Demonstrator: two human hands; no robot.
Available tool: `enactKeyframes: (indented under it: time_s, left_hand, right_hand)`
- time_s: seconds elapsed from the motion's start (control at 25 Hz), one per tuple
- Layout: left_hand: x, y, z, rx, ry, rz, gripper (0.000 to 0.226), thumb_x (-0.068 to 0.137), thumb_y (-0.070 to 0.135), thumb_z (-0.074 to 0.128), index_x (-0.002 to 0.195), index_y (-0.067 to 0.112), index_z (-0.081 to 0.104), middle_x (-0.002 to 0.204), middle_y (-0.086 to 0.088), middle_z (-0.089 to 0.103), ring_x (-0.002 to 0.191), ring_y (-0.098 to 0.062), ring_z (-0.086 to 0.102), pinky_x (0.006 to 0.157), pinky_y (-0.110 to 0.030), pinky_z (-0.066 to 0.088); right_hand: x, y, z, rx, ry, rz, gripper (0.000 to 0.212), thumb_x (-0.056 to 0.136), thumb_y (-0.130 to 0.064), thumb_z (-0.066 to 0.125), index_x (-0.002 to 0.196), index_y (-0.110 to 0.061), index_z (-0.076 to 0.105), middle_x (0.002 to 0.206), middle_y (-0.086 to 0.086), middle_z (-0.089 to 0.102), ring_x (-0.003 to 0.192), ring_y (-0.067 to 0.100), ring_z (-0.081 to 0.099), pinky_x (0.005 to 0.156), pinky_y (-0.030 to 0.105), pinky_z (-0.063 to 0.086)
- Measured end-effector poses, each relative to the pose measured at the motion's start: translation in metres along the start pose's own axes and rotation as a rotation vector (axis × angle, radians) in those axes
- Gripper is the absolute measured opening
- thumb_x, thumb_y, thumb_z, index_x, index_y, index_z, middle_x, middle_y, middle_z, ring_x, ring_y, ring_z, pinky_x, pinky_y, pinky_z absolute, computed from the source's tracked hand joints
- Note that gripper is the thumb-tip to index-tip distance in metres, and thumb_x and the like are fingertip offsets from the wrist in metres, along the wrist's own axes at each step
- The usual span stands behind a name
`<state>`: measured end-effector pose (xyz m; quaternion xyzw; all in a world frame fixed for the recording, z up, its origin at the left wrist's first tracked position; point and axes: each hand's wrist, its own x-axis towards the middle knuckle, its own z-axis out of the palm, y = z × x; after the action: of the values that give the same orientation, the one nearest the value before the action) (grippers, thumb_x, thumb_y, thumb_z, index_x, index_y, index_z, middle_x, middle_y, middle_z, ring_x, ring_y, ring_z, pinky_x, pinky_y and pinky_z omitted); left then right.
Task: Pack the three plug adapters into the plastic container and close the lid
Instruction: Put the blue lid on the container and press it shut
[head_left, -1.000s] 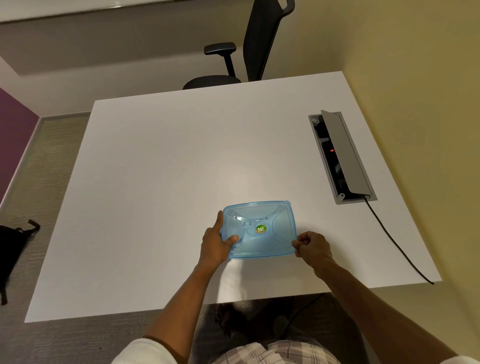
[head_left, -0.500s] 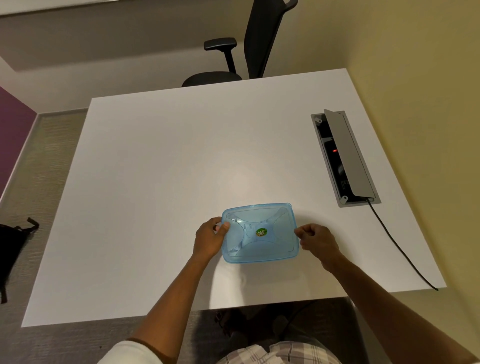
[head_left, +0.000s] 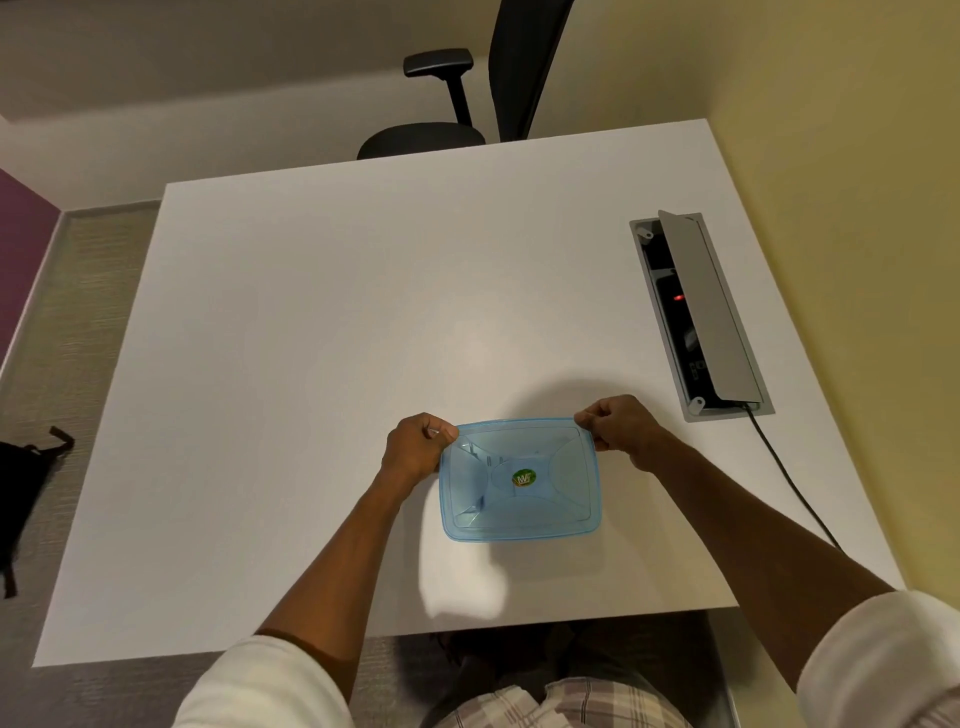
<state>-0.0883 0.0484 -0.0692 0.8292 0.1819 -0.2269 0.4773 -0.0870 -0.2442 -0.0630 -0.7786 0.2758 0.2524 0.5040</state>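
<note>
A translucent blue plastic container with its lid on sits on the white table, near the front edge. A round green and yellow sticker marks the middle of the lid. My left hand pinches the far left corner of the lid. At the far right corner, my right hand pinches the rim in the same way. No plug adapters show outside the container, and I cannot make out what lies inside it.
A grey cable box with its flap raised is set into the table at the right; a black cable runs from it off the front edge. A black office chair stands behind the table. A black bag lies on the floor at left.
Both hands have moved from the near side edges of the container up to its far corners. The container has stayed in about the same spot on the table.
</note>
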Motion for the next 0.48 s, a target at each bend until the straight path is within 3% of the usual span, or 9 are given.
enactKeyframes:
  time_s: [0.28, 0.48]
  left_hand:
    - [0.012, 0.001, 0.007, -0.034, 0.044, 0.016, 0.007, 0.085, 0.019, 0.071, 0.078, 0.019, 0.071, 0.094, -0.008, 0.074, 0.079, -0.02, 0.065, 0.082, -0.048, 0.059]
    - [0.02, 0.008, 0.014, -0.039, 0.09, 0.01, 0.012, 0.084, 0.026, 0.071, 0.083, 0.015, 0.073, 0.087, -0.004, 0.073, 0.082, -0.024, 0.066, 0.085, -0.049, 0.057]
  right_hand:
    - [0.007, -0.004, 0.003, -0.113, 0.087, -0.036, 0.019, 0.088, -0.02, 0.069, 0.071, -0.013, 0.065, 0.077, 0.009, 0.068, 0.068, 0.021, 0.062, 0.064, 0.031, 0.051]
    - [0.009, -0.01, -0.001, -0.117, 0.176, -0.128, 0.014, 0.088, -0.021, 0.069, 0.083, -0.007, 0.068, 0.086, 0.012, 0.07, 0.082, 0.025, 0.064, 0.071, 0.032, 0.049]
